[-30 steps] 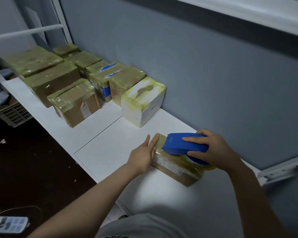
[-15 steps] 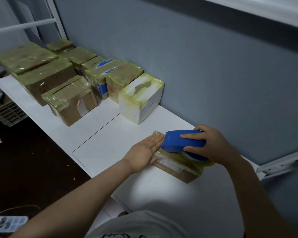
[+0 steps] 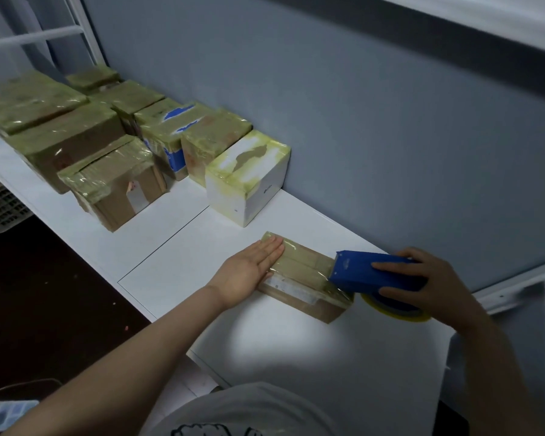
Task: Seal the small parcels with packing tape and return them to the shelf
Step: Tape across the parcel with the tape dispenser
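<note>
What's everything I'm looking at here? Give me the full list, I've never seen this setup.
small parcel: one, brown card under yellowish tape, on the shelf in front of the person
tape dispenser: one, blue, at the parcel's right end
tape roll: one, yellowish, under the dispenser
taped parcels: about eight, brown under yellow-green tape, grouped at the left by the wall
white box: one, white with yellowish tape, at the group's near end
shelf: one, white
wall: one, grey-blue, behind the shelf
crate: one, pale, far left, below the shelf
left hand: flat on the parcel's left end
right hand: grips the dispenser
</note>
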